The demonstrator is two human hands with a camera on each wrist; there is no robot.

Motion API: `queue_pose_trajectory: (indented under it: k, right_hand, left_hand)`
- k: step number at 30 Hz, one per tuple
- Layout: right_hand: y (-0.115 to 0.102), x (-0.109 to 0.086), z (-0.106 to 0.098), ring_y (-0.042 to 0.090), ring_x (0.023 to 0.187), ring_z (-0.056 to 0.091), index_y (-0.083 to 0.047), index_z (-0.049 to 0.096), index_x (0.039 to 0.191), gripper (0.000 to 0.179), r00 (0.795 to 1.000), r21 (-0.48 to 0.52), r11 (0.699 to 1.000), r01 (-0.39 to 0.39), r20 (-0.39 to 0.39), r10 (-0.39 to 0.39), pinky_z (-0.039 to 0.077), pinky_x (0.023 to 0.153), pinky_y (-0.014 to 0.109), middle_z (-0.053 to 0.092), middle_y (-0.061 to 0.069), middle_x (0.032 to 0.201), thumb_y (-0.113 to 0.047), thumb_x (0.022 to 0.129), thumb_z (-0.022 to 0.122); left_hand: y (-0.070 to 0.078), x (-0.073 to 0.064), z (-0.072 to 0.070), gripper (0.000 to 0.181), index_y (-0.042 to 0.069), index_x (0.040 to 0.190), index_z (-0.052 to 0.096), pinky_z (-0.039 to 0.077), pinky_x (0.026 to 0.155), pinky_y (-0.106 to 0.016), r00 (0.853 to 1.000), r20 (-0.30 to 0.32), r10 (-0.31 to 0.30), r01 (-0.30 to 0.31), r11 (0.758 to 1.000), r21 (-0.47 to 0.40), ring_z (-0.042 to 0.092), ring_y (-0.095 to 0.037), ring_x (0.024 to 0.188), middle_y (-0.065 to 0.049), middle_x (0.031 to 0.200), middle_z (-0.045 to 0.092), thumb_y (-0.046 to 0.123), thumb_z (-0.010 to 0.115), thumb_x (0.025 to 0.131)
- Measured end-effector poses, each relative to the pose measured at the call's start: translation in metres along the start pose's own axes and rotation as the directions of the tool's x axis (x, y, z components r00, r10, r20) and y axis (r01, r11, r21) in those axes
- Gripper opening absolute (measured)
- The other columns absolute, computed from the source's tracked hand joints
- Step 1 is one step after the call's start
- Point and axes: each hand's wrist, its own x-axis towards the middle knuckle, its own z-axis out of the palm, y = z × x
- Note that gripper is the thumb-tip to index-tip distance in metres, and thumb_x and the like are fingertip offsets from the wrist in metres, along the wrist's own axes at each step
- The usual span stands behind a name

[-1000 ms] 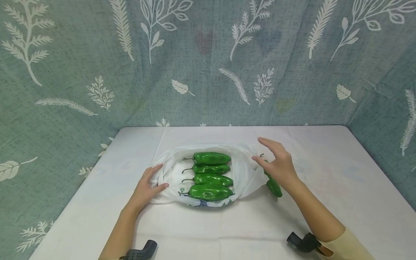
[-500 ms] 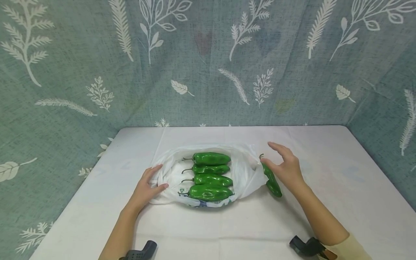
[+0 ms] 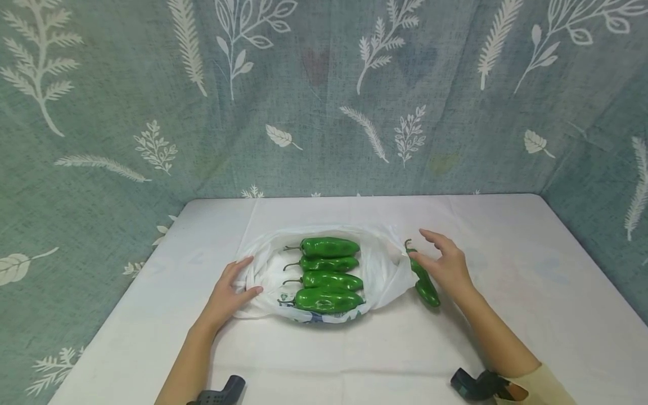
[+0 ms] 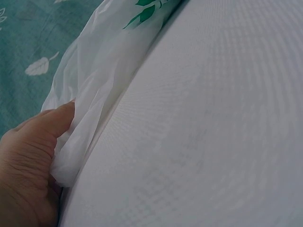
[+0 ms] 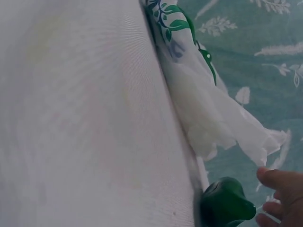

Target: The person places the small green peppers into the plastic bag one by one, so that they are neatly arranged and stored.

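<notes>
Several long green peppers (image 3: 329, 280) lie side by side in a white plastic bag (image 3: 385, 270), their stems pointing left. My left hand (image 3: 228, 289) rests against the bag's left side, thumb and index finger spread apart on the plastic. In the left wrist view the thumb (image 4: 57, 120) touches the thin film. Over to the right, another green pepper (image 3: 425, 287) lies outside the bag. My right hand (image 3: 448, 264) is at this pepper, thumb and fingers apart and curved around its upper part. In the right wrist view a gap shows between the fingers and the pepper (image 5: 227, 203).
A white cloth (image 3: 344, 354) covers the table. Green patterned fabric (image 3: 324, 152) hangs behind the far edge and at both sides. A loose corner of the bag sticks out close to the pepper on the right. Black devices (image 3: 478, 385) are worn on both wrists.
My right hand has moved right, away from the bag's edge, then slightly down over the loose pepper. The left hand, the bag and the peppers have stayed in place.
</notes>
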Motion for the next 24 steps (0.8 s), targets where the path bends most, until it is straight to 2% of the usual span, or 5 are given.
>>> queue_pose_trajectory:
  k: [4,14,18,24]
  right_hand:
    - [0.006,0.0,0.001,0.044,0.121,0.047,-0.002,0.049,0.134,0.057,0.994,-0.009,0.996,-0.085,0.061,0.085,0.043,0.098,0.056,0.049,0.022,0.136,-0.017,0.084,0.072]
    - [0.015,0.001,0.005,0.043,0.122,0.048,-0.004,0.045,0.138,0.062,0.976,-0.056,0.985,-0.16,0.138,0.167,0.042,0.099,0.056,0.046,0.023,0.139,-0.023,0.085,0.071]
    - [0.016,0.001,0.006,0.042,0.119,0.05,-0.002,0.044,0.138,0.064,0.968,-0.054,0.982,-0.179,0.168,0.186,0.043,0.098,0.055,0.049,0.024,0.136,-0.026,0.085,0.071]
    - [0.021,0.001,0.004,0.038,0.115,0.055,-0.002,0.045,0.137,0.064,0.968,-0.044,0.984,-0.172,0.177,0.177,0.047,0.095,0.051,0.054,0.022,0.131,-0.028,0.084,0.071]
  left_hand:
    - [0.0,0.0,-0.001,0.077,0.019,0.145,0.035,0.018,0.109,-0.065,1.0,0.003,-0.001,0.001,1.0,0.002,0.021,-0.042,0.139,-0.013,0.147,0.031,0.032,0.075,0.08]
    - [0.001,-0.001,0.0,0.078,0.019,0.145,0.036,0.017,0.109,-0.065,1.0,0.006,-0.005,0.005,1.0,-0.014,0.021,-0.042,0.139,-0.013,0.146,0.031,0.031,0.075,0.08]
    - [0.001,0.0,-0.001,0.076,0.019,0.145,0.036,0.019,0.109,-0.065,1.0,0.001,0.001,-0.001,1.0,-0.005,0.022,-0.042,0.139,-0.013,0.145,0.032,0.031,0.075,0.08]
    - [0.001,0.0,0.0,0.078,0.019,0.145,0.035,0.017,0.109,-0.065,1.0,0.008,-0.014,0.014,1.0,-0.015,0.02,-0.042,0.14,-0.013,0.146,0.031,0.032,0.075,0.08]
